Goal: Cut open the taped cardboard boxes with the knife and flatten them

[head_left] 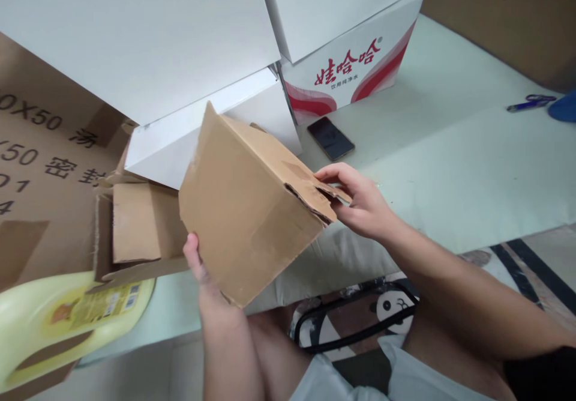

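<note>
A small brown cardboard box (pixel 243 203) is held tilted in the air in front of me, over the table's front edge. My left hand (pixel 202 281) grips its lower left corner from underneath, the thumb lying on the near face. My right hand (pixel 360 200) is closed on the torn flap at the box's right end, fingers pinching the cardboard. Most of my left hand's fingers are hidden behind the box.
White boxes (pixel 148 47) are stacked behind, one with red print (pixel 355 65). A black phone (pixel 330 138) lies on the pale table (pixel 472 167). An open brown carton (pixel 135 233) and a yellow jug (pixel 67 323) sit at left. A blue-handled tool (pixel 528 104) lies far right.
</note>
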The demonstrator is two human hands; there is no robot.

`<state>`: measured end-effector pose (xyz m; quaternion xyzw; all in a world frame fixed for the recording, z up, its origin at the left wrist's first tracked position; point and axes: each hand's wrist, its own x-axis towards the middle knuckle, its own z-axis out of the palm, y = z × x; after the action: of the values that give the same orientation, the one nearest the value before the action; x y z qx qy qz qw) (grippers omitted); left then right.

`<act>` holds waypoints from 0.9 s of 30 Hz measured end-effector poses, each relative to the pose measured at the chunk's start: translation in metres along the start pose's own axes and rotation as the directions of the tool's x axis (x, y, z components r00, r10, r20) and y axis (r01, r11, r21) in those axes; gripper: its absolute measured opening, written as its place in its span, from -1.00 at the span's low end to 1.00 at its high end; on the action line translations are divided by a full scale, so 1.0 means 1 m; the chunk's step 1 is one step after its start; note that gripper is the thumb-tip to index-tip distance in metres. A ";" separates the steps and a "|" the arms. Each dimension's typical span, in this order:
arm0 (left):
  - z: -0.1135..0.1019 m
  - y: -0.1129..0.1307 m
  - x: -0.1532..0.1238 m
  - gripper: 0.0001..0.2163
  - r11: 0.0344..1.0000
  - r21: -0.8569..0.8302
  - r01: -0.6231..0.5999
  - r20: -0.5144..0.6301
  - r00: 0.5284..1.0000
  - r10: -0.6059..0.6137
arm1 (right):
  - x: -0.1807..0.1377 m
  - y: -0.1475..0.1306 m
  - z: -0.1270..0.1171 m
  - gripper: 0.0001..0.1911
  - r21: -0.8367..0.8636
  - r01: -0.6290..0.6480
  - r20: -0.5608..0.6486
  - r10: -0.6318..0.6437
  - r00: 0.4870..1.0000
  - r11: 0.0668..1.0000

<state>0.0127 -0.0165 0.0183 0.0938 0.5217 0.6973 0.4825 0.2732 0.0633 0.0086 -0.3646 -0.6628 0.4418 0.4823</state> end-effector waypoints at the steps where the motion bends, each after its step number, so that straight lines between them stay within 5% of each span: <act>1: 0.001 0.001 -0.001 -0.44 1.000 0.012 0.023 -0.015 1.000 -0.023 | 0.000 0.001 -0.001 -0.71 -0.019 -0.007 -0.002 0.007 1.000 1.000; 7: -0.001 -0.001 -0.004 -0.42 0.998 0.051 -0.024 0.005 1.000 0.023 | 0.002 -0.003 -0.009 -0.74 0.006 -0.156 0.103 0.154 0.983 0.988; 17: 0.003 -0.001 -0.006 -0.36 0.996 0.092 0.017 -0.048 0.999 -0.013 | 0.000 0.002 -0.010 -0.57 -0.303 0.085 0.014 -0.085 0.996 0.949; 27: 0.003 0.001 -0.007 -0.41 0.989 0.122 0.079 0.002 0.997 -0.080 | -0.002 -0.001 -0.007 -0.62 -0.294 0.155 -0.110 -0.194 0.975 0.943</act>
<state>0.0174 -0.0204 0.0231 0.1047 0.5648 0.6441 0.5051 0.2804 0.0626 0.0103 -0.3991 -0.7142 0.2717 0.5068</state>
